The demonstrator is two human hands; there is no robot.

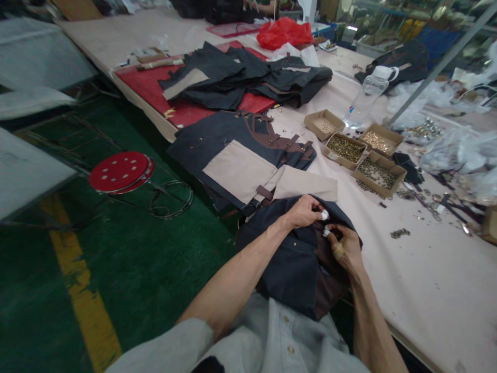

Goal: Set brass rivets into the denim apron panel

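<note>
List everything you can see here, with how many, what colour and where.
dark garment: one, navy with brown trim, at the table's near edge, under both hands
folded garment: one, navy with beige panels and brown straps, just beyond it
garment pile: several, dark, on the red mat
red mat: one, red, far left of table
cardboard boxes: four, brown, holding small metal bits, centre right
water bottle: one, clear, behind the boxes
red bag: one, far end
stool: one, red seat, on the green floor
table: one, pale pink
left hand: gripping the dark garment's fabric
right hand: pinching the same fabric, fingertips taped
</note>
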